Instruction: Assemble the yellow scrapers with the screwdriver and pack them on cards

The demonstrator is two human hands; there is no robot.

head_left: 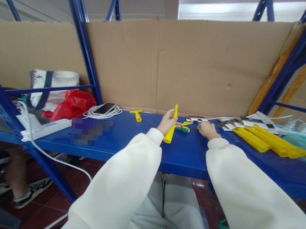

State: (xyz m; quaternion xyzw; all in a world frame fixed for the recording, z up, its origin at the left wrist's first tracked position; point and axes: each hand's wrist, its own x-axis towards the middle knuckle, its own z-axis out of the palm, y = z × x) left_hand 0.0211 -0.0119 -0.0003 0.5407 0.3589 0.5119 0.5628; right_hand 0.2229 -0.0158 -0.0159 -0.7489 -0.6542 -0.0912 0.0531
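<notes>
My left hand is closed around a yellow T-shaped plastic tool, its tubular handle pointing down toward me and its narrow crosspiece standing up. Just right of it lies a small tool with a green handle, beside a thin yellow piece. My right hand rests low over the blue shelf, fingers curled together; whatever they may hold is hidden. Behind the fingers are black-and-white cards. Farther left, another yellow T-shaped tool lies by itself.
Several yellow tube-handled tools with printed cards are stacked at the right. On the left are a phone on a coiled white cable, a red plastic bag and a white power strip. Cardboard walls the back.
</notes>
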